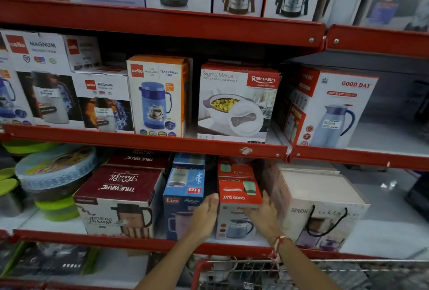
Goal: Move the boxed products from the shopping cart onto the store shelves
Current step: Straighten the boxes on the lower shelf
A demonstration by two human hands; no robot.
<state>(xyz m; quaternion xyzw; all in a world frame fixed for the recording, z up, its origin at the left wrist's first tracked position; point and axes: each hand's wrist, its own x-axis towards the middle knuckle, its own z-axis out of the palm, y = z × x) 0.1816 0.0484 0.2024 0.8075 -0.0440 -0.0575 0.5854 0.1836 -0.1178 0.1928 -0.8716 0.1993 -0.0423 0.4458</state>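
A small red-topped Good Day box (pixel 239 208) stands on the lower red shelf (pixel 130 242), between the blue Liza box (pixel 183 201) and the white Ganesh box (pixel 320 210). My left hand (pixel 205 216) presses flat against the Good Day box's left side. My right hand (pixel 265 214) holds its right side, fingers on the front face. A second Good Day box (pixel 235 168) sits right behind it. The shopping cart (pixel 290 273) shows as a wire rim with a red corner at the bottom edge; its contents are hidden.
A maroon Trueware box (pixel 118 199) and stacked round containers (pixel 53 173) fill the lower shelf's left. The middle shelf holds Cello boxes (pixel 157 97), a Rishabh casserole box (pixel 236 101) and a large Good Day jug box (pixel 334 108). Bare shelf surface lies at far right (pixel 390 208).
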